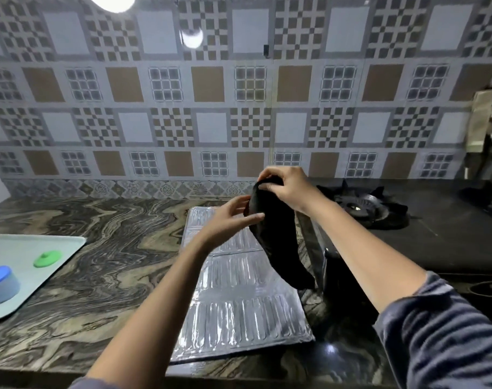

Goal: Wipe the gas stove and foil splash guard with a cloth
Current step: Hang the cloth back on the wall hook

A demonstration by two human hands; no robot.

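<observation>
A: Where is the cloth?

B: The black cloth (275, 242) is in the air, held by both hands. It hangs over the right edge of the foil splash guard (239, 313).

A: How does each hand hold it?

B: The right hand (287, 189) is on top, with its fingers curled over the bunched upper end of the cloth. The left hand (228, 217) comes in from the left and slightly lower. Its thumb lies on the near face of the cloth and its fingers reach behind the edge, so it pinches the cloth there.

A: And the rest of the cloth?

B: It drops from the hands in a long narrow tail, down and to the right. Whether the tip touches anything I cannot tell.

A: Where is the foil guard?

B: It lies flat on the marbled worktop (113, 234), unfolded in ribbed panels, just beside the left edge of the gas stove (435, 242).

A: And the stove?

B: It is black, and one burner (357, 206) shows just right of the right hand.

A: Anything else?

B: At the far left a pale tray (20, 248) carries a green ring (47, 258) and a blue round container (2, 284). Both are well apart from the hands.
</observation>
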